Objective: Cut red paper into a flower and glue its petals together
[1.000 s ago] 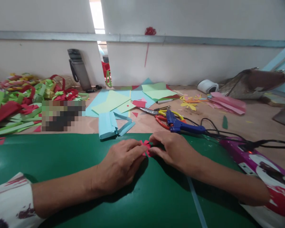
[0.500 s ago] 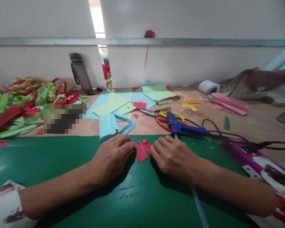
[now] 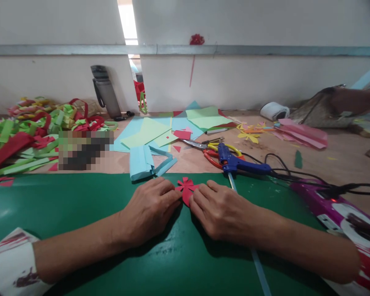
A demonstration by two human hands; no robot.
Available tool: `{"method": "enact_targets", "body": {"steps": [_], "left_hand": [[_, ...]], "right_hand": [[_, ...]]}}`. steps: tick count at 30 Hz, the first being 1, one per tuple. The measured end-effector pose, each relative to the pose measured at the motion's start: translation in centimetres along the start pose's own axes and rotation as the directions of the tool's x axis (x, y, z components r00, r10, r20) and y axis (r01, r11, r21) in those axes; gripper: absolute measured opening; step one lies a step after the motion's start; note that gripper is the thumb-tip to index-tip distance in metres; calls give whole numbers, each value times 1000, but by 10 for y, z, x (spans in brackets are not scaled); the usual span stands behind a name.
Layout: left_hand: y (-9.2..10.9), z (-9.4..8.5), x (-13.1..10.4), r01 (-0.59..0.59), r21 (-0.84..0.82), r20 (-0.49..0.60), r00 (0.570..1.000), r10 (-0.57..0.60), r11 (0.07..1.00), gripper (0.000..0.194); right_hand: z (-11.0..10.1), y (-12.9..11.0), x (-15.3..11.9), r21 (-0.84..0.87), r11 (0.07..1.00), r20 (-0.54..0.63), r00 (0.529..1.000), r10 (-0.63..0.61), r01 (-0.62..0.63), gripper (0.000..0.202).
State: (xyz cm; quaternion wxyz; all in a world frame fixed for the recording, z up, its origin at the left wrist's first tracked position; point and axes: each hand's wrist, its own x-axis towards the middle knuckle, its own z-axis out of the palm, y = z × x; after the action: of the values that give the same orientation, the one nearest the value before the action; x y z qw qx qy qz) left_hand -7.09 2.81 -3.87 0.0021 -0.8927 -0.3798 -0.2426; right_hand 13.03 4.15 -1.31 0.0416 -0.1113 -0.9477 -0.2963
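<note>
A small red paper flower (image 3: 187, 186) with several petals lies on the green mat (image 3: 160, 263) between my hands. My left hand (image 3: 152, 207) has its fingers pressed together on the flower's left edge. On the right side, the curled fingers of my right hand (image 3: 217, 209) grip a lower petal. Both sets of fingertips are partly hidden. A light blue strip (image 3: 259, 271) passes under my right forearm. Just beyond my left hand stands a light blue folded paper piece (image 3: 141, 163).
Blue glue gun (image 3: 243, 165), scissors (image 3: 193, 143) and black cables lie behind my right hand. A purple power strip (image 3: 323, 205) is at the right. Paper strips (image 3: 21, 139) pile up at the left, near a grey bottle (image 3: 107, 92). Coloured sheets (image 3: 148, 133) lie at the back.
My fingers have closed in on the flower's near petal from both sides, and it now looks narrower and partly covered. The view has shifted slightly.
</note>
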Motion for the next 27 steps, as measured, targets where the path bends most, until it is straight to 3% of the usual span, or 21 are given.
{"method": "enact_targets", "body": {"steps": [8, 16, 19, 25, 27], "left_hand": [[2, 2, 0, -29, 64, -5, 1000, 29, 998, 19], [4, 4, 13, -203, 214, -46, 975, 218, 955, 20], [6, 4, 14, -219, 209, -70, 969, 238, 953, 22], [8, 10, 11, -113, 63, -130, 984, 120, 992, 22], [9, 11, 10, -63, 7, -158, 985, 63, 998, 21]], "right_hand": [[2, 14, -8, 211, 958, 20, 981, 195, -194, 16], [5, 19, -8, 344, 915, 16, 976, 218, -210, 20], [3, 18, -8, 402, 882, 18, 966, 259, -244, 24], [4, 21, -7, 640, 600, 231, 865, 447, -480, 6], [4, 23, -6, 686, 507, 267, 829, 491, -522, 11]]}}
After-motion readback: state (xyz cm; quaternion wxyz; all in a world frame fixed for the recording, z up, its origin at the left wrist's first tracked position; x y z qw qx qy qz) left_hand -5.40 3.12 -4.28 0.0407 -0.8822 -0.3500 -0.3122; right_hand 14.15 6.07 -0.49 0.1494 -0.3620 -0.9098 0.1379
